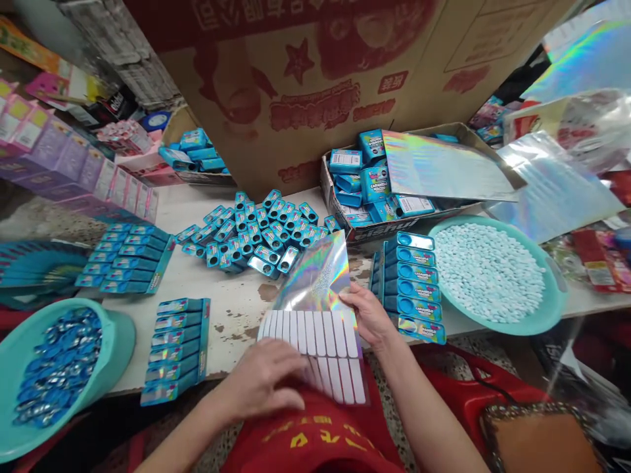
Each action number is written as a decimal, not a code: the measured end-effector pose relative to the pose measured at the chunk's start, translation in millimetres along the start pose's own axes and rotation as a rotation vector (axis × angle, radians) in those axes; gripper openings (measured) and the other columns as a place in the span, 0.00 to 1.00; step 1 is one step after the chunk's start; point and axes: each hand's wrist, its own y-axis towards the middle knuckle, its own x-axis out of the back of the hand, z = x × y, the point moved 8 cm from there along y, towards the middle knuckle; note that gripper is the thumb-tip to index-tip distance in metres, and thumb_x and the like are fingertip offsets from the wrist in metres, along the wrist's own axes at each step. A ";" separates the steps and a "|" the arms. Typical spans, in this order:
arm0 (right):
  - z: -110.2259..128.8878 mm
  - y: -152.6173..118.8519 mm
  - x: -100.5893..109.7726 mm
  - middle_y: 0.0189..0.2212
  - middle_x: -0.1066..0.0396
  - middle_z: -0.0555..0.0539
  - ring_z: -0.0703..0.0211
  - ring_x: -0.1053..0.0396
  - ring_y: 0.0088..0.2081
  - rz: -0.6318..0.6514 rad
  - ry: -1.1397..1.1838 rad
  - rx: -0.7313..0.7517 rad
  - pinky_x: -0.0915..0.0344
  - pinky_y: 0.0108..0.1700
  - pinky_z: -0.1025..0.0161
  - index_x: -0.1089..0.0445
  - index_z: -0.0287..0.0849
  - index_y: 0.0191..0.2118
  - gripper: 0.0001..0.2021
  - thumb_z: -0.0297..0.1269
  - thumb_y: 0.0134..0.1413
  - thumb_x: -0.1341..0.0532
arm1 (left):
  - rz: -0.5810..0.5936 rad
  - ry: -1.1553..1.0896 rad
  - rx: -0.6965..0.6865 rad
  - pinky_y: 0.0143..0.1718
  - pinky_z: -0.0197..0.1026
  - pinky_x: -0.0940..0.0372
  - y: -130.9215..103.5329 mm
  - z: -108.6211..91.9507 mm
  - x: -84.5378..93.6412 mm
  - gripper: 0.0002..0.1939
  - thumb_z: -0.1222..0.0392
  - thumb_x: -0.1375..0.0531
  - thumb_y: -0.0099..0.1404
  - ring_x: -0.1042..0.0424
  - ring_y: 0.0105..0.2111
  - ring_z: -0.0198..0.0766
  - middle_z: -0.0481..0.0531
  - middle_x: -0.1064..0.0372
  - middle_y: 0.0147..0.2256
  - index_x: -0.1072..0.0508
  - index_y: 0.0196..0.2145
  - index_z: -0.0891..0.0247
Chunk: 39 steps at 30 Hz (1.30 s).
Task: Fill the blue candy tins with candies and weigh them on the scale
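A shiny holographic sheet (pixel 318 282) with rows of white strip labels (pixel 315 332) lies tilted over the table's front edge and the lap. My right hand (pixel 367 314) pinches its right edge between thumb and fingers. Over the sheet's lower left side is my left hand (pixel 269 381), its fingers slightly spread, partly blurred, with nothing visible in them. Behind the sheet spreads a heap of small blue dispensers (pixel 254 226). To the right of my right hand stands a row of blue packs (pixel 411 289); another row (pixel 175 348) is at the left.
A turquoise basin of pale candies (pixel 493 272) stands at the right, a turquoise tub (pixel 116 341) of blue wrapped pieces at the left. Behind are a large cardboard carton (pixel 296 85) and an open box (pixel 340 213) of blue packs. A red stool (pixel 458 387) is lower right.
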 end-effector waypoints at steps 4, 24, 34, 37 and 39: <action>-12.9 -13.9 3.9 0.23 0.29 0.53 0.65 0.36 0.22 -0.029 0.014 -0.001 0.40 0.28 0.68 0.28 0.41 0.32 0.10 0.36 0.38 0.33 | -0.555 -0.194 0.539 0.51 0.52 0.41 6.9 79.0 58.4 0.28 0.43 0.43 0.57 0.37 0.52 0.48 0.60 0.35 0.51 0.35 0.52 0.58; -12.7 -52.9 41.1 0.43 0.27 0.46 0.53 0.29 0.41 -0.282 -0.126 0.264 0.32 0.41 0.56 0.44 0.49 0.57 0.34 0.42 0.41 0.32 | -0.447 -0.918 0.698 0.30 0.37 0.33 30.6 90.6 28.1 0.45 0.56 0.30 0.42 0.28 0.27 0.36 0.47 0.27 0.30 0.43 0.57 0.61; -20.0 -50.9 51.1 0.39 0.25 0.47 0.58 0.29 0.37 -0.377 -0.252 0.272 0.31 0.41 0.58 0.29 0.43 0.43 0.23 0.41 0.37 0.29 | -0.360 -0.832 0.665 0.30 0.36 0.34 4.6 81.5 48.2 0.27 0.57 0.31 0.44 0.29 0.29 0.36 0.53 0.25 0.32 0.25 0.44 0.64; -20.5 -53.3 50.7 0.36 0.24 0.47 0.58 0.28 0.34 -0.404 -0.199 0.246 0.30 0.39 0.58 0.27 0.43 0.42 0.24 0.40 0.33 0.28 | -0.400 -0.805 0.696 0.25 0.35 0.37 -2.8 87.6 48.4 0.24 0.58 0.31 0.43 0.32 0.23 0.33 0.49 0.27 0.24 0.23 0.41 0.66; -19.4 -55.1 49.8 0.33 0.23 0.48 0.57 0.28 0.34 -0.429 -0.202 0.244 0.30 0.39 0.57 0.26 0.42 0.40 0.23 0.40 0.31 0.27 | -0.420 -0.769 0.714 0.25 0.34 0.38 -6.2 88.8 49.0 0.22 0.59 0.31 0.42 0.32 0.24 0.34 0.50 0.26 0.24 0.22 0.38 0.65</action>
